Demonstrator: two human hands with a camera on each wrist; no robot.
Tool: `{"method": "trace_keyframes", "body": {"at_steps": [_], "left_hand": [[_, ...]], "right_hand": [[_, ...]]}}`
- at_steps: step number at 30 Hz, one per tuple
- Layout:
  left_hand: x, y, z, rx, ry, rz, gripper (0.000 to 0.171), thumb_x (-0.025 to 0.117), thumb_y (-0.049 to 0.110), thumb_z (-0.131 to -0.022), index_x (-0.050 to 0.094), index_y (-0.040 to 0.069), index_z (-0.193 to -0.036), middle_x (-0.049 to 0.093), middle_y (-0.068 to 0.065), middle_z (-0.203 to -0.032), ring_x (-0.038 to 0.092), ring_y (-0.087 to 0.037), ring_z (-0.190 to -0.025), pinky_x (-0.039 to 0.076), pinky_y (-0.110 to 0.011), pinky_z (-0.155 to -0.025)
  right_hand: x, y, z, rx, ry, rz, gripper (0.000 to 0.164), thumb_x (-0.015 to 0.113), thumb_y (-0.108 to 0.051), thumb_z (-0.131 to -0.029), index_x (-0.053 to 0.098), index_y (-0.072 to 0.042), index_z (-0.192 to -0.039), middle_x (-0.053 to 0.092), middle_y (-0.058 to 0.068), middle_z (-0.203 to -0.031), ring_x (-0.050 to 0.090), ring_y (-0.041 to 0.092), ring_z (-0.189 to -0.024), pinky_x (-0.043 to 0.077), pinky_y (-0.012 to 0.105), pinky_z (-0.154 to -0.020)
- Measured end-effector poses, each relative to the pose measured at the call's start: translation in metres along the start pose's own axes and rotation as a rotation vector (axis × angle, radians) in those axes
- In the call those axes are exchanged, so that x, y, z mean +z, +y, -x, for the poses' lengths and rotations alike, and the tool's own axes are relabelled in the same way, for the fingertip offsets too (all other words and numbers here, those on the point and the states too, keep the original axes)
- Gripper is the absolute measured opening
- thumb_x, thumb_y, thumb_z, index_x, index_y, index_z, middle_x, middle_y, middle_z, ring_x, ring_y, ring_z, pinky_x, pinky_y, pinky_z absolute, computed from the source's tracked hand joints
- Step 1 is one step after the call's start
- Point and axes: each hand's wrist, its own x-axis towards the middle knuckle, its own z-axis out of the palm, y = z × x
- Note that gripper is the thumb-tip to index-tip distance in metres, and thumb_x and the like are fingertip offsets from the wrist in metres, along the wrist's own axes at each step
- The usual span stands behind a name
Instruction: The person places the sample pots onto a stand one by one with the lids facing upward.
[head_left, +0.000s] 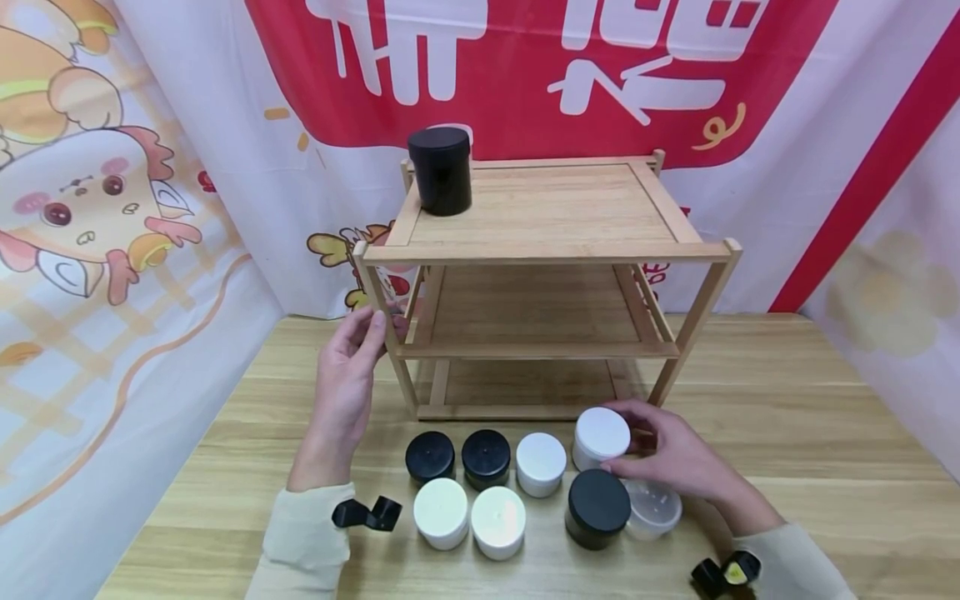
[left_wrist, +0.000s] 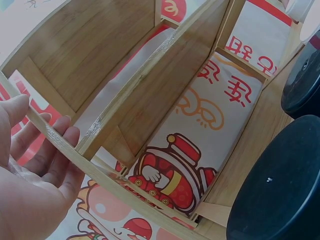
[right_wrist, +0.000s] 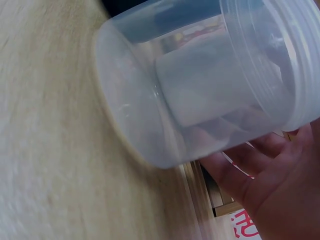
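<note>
In the head view my left hand holds the left front post of a three-tier wooden shelf. The left wrist view shows the thumb and fingers on either side of that post. My right hand grips a white lidded jar from its right side, at the end of the back row. Beside it sits another white jar. Just in front of the right hand are a clear jar and a taller black jar. The right wrist view sees the gripped jar through the clear jar.
One black jar stands on the shelf's top tier at the left. Two short black jars and two white jars are grouped before the shelf. Printed cloth hangs behind and beside the wooden table.
</note>
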Motion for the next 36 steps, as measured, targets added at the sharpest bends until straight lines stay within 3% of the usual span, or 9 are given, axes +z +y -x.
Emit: {"method": "trace_keyframes", "body": {"at_steps": [11,18,23,30,36], "left_hand": [[0.001,0.0,-0.001,0.018,-0.009,0.007,0.032,0.056,0.03,-0.113,0.065,0.012,-0.138,0.069,-0.001,-0.128,0.065,-0.014,-0.119,0.048,-0.032,-0.11],[0.001,0.002,0.001,-0.001,-0.007,0.004,0.032,0.055,0.031,-0.114,0.064,0.013,-0.138,0.069,0.004,-0.128,0.064,-0.014,-0.122,0.045,-0.034,-0.114],[0.001,0.002,0.002,-0.009,-0.004,-0.007,0.033,0.056,0.032,-0.113,0.063,0.013,-0.139,0.068,0.003,-0.128,0.063,-0.015,-0.123,0.045,-0.033,-0.114],[0.001,0.001,0.002,-0.007,0.001,0.0,0.033,0.056,0.031,-0.113,0.063,0.012,-0.139,0.064,-0.01,-0.138,0.064,-0.015,-0.122,0.046,-0.033,-0.113],[0.001,0.001,0.002,0.001,-0.005,0.004,0.033,0.056,0.031,-0.113,0.063,0.011,-0.138,0.065,-0.008,-0.138,0.063,-0.015,-0.123,0.046,-0.032,-0.113]], "right_hand": [[-0.003,-0.01,0.003,0.009,0.088,0.046,0.073,0.095,-0.029,-0.084,0.06,-0.008,-0.144,0.071,0.013,-0.129,0.071,0.027,-0.109,0.061,0.03,-0.089],[-0.007,-0.02,0.006,0.035,0.118,0.085,0.072,0.093,-0.034,-0.086,0.059,-0.012,-0.146,0.07,0.011,-0.134,0.069,0.029,-0.118,0.059,0.032,-0.094],[-0.009,-0.026,0.008,0.035,0.125,0.092,0.071,0.092,-0.034,-0.088,0.059,-0.013,-0.146,0.07,0.01,-0.135,0.068,0.032,-0.122,0.058,0.035,-0.097],[-0.011,-0.032,0.009,0.016,0.13,0.103,0.068,0.091,-0.034,-0.088,0.06,-0.014,-0.145,0.07,0.009,-0.134,0.068,0.03,-0.119,0.06,0.043,-0.096],[-0.011,-0.035,0.01,-0.006,0.134,0.102,0.066,0.092,-0.032,-0.088,0.061,-0.015,-0.143,0.071,0.008,-0.131,0.068,0.028,-0.115,0.06,0.042,-0.093]]}}
